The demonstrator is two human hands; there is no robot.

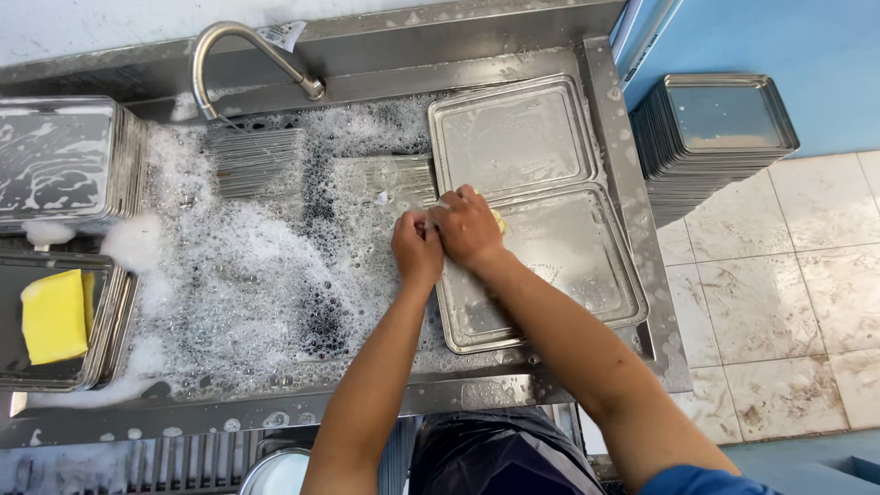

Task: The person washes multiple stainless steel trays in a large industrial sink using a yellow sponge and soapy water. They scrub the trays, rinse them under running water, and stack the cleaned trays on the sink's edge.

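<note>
A steel sink [632,211] holds foamy water and several square metal trays. My right hand [469,227] presses a yellow sponge [499,220], mostly hidden under the fingers, onto the near metal tray [587,266] at the sink's right side. My left hand [416,247] is closed on that tray's left edge. A second tray [513,133] lies just behind it. Further trays [257,160] stand half sunk in the suds at the back.
A curved tap [229,41] rises at the back. Stacks of trays sit on the left counter [60,160], one below it carrying a yellow sponge [55,316]. Another tray stack [715,128] stands on the tiled floor to the right.
</note>
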